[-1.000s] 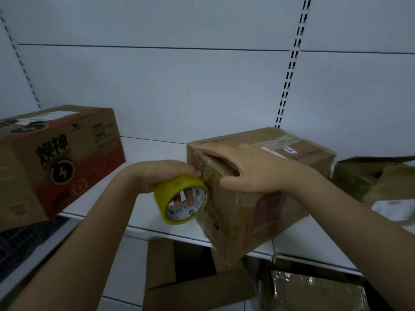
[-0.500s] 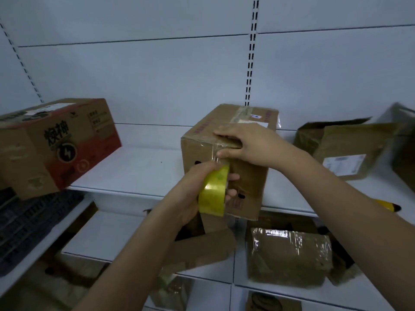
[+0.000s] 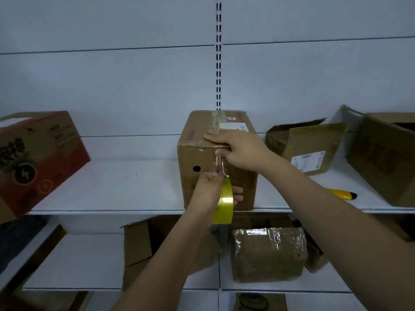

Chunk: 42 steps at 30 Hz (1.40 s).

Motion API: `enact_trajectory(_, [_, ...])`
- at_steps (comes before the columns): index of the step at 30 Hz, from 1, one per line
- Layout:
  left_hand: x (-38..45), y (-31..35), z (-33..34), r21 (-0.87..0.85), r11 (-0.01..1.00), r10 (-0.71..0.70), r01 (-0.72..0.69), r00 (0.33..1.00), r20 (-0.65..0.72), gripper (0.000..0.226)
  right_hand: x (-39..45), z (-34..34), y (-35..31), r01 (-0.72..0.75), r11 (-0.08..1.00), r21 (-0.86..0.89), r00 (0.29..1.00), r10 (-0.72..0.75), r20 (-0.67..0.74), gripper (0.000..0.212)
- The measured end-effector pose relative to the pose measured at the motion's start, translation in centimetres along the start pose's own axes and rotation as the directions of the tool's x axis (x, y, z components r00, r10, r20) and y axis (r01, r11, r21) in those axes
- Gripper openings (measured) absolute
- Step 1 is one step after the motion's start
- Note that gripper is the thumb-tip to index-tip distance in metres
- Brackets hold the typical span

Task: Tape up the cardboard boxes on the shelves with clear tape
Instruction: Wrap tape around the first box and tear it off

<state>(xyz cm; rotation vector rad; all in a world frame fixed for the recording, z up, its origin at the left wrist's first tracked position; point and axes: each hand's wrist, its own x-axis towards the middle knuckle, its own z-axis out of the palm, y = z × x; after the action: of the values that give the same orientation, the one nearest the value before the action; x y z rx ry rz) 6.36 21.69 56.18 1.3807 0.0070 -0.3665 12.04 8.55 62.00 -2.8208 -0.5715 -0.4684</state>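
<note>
1. A brown cardboard box [image 3: 219, 162] stands upright on the white shelf [image 3: 125, 187], its long axis running away from the camera toward the back wall and its near end face at the shelf's front edge.
2. The right hand [image 3: 241, 151] lies on the box's top front edge, fingers spread flat over the top and thumb bent down onto the front face, pressing a strip of clear tape [image 3: 220, 166] there.
3. The left hand [image 3: 213, 191], just below, is clamped on a yellow tape roll [image 3: 224, 202] held edge-on against the front face; the twisted strip runs up from it to the right thumb.
4. On the same shelf, a red-printed box [image 3: 38, 160] sits tilted well to the left.
5. To the right are an open box with a white label [image 3: 307, 145], a larger box [image 3: 386, 158] and a yellow tool [image 3: 342, 194].
6. On the lower shelf [image 3: 85, 261], partly hidden behind the forearms, are an open carton [image 3: 143, 243] and a tape-wrapped parcel [image 3: 268, 254].
</note>
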Motion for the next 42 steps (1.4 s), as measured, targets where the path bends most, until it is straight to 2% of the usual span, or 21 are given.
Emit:
enact_trajectory(5, [0.4, -0.1, 0.0, -0.110, 0.994, 0.000, 0.000, 1.000, -0.003, 0.023, -1.7, 0.9, 0.2, 0.123, 0.975, -0.183, 0.975, -0.153, -0.162, 0.052])
enact_trajectory(7, [0.7, -0.2, 0.4, -0.143, 0.990, -0.001, 0.001, 1.000, 0.002, 0.022, -3.7, 1.0, 0.8, 0.177, 0.972, -0.156, 0.909, -0.222, -0.353, 0.049])
enact_trajectory(9, [1.2, -0.5, 0.7, -0.164, 0.986, 0.004, -0.004, 1.000, -0.001, 0.021, -6.8, 1.8, 2.7, 0.110, 0.990, -0.091, 0.757, -0.143, -0.637, 0.036])
enact_trajectory(10, [1.5, -0.7, 0.8, -0.169, 0.986, 0.008, -0.010, 1.000, -0.010, 0.020, -8.5, 2.5, 4.1, 0.001, 0.999, -0.042, 0.695, -0.031, -0.718, 0.030])
enact_trajectory(11, [1.8, -0.9, 0.8, -0.174, 0.985, 0.015, -0.017, 1.000, -0.017, 0.020, -10.2, 3.2, 5.8, -0.142, 0.990, 0.019, 0.673, 0.111, -0.731, 0.026])
enact_trajectory(13, [2.2, -1.1, 0.7, -0.176, 0.984, 0.020, -0.024, 0.999, -0.027, 0.018, -12.7, 5.3, 10.3, -0.439, 0.896, 0.064, 0.718, 0.392, -0.575, 0.024])
enact_trajectory(15, [2.3, -1.2, 0.6, -0.170, 0.985, 0.010, -0.015, 1.000, -0.028, 0.015, -14.5, 7.3, 14.4, -0.624, 0.777, -0.090, 0.757, 0.572, -0.315, 0.035])
enact_trajectory(17, [2.1, -1.1, 0.4, -0.163, 0.987, 0.010, -0.014, 1.000, -0.023, 0.011, -15.9, 8.6, 17.2, -0.637, 0.708, -0.305, 0.761, 0.642, -0.097, 0.049])
enact_trajectory(18, [2.0, -1.1, 0.3, -0.159, 0.987, 0.015, -0.019, 1.000, -0.021, 0.011, -16.3, 8.9, 18.0, -0.618, 0.693, -0.371, 0.756, 0.654, -0.038, 0.051])
enact_trajectory(20, [1.8, -1.0, 0.0, -0.153, 0.988, 0.022, -0.026, 0.999, -0.023, 0.011, -16.3, 9.0, 18.9, -0.590, 0.689, -0.421, 0.764, 0.645, -0.014, 0.041])
enact_trajectory(22, [1.6, -1.0, -0.3, -0.148, 0.988, 0.027, -0.033, 0.999, -0.038, 0.012, -15.8, 9.2, 18.7, -0.609, 0.694, -0.385, 0.769, 0.636, -0.070, 0.025])
enact_trajectory(24, [1.3, -1.1, -0.3, -0.151, 0.988, 0.028, -0.035, 0.998, -0.049, 0.012, -15.8, 9.1, 17.3, -0.648, 0.720, -0.250, 0.762, 0.617, -0.197, 0.023])
enact_trajectory(26, [1.1, -1.2, -0.3, -0.144, 0.988, 0.040, -0.048, 0.997, -0.059, 0.014, -16.3, 8.7, 14.7, -0.659, 0.748, -0.081, 0.722, 0.599, -0.347, 0.023])
enact_trajectory(27, [1.0, -1.2, -0.3, -0.136, 0.989, 0.049, -0.057, 0.997, -0.061, 0.014, -16.5, 8.3, 13.3, -0.629, 0.777, -0.025, 0.723, 0.573, -0.387, 0.021])
enact_trajectory(29, [1.0, -1.3, -0.4, -0.128, 0.990, 0.052, -0.060, 0.997, -0.064, 0.013, -16.4, 6.6, 10.2, -0.496, 0.867, 0.042, 0.771, 0.463, -0.438, 0.023])
enact_trajectory(31, [1.0, -1.2, -0.4, -0.136, 0.989, 0.046, -0.054, 0.997, -0.058, 0.012, -15.5, 4.2, 7.1, -0.282, 0.959, -0.015, 0.840, 0.239, -0.486, 0.031])
enact_trajectory(32, [1.0, -1.2, -0.3, -0.141, 0.989, 0.044, -0.052, 0.997, -0.057, 0.012, -14.7, 2.7, 5.5, -0.174, 0.981, -0.085, 0.881, 0.116, -0.458, 0.039])
enact_trajectory(34, [0.9, -1.2, -0.2, -0.148, 0.988, 0.041, -0.049, 0.997, -0.061, 0.009, -12.8, 0.3, 2.7, -0.004, 0.980, -0.199, 0.952, -0.057, -0.300, 0.049])
enact_trajectory(37, [0.8, -1.3, -0.2, -0.149, 0.986, 0.060, -0.071, 0.995, -0.077, 0.009, -10.1, -1.5, 0.3, 0.164, 0.931, -0.327, 0.972, -0.210, -0.110, 0.049])
enact_trajectory(42, [0.9, -1.5, -0.2, -0.132, 0.986, 0.090, -0.103, 0.991, -0.099, 0.013, -6.3, -1.9, -0.4, 0.221, 0.885, -0.410, 0.974, -0.179, 0.139, 0.040])
